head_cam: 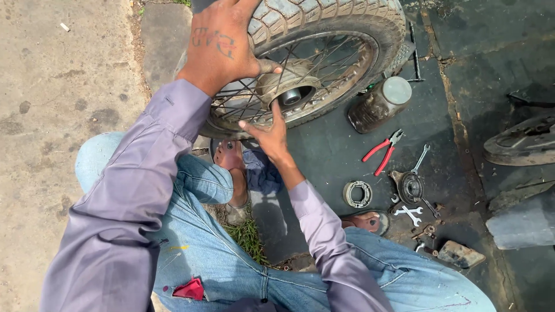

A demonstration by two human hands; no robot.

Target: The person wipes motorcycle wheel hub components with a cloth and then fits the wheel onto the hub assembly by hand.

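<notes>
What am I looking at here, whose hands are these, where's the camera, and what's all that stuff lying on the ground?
There is no machine here, only a person. The one picture comes from a camera worn on the person's head, looking down, so you see their own arms in purple sleeves and their knees in blue jeans.

The left hand rests on a spoked wheel with a knobbly tyre, steadying it, thumb towards the middle. The right hand reaches up from below, fingers at the spokes near the metal hub. Neither hand has a closed grip on a tool.

On the dark, oily ground to the right lie red-handled pliers, a grimy jar with a pale lid, a round set of brake shoes, a round metal plate and a few spanners.
</notes>
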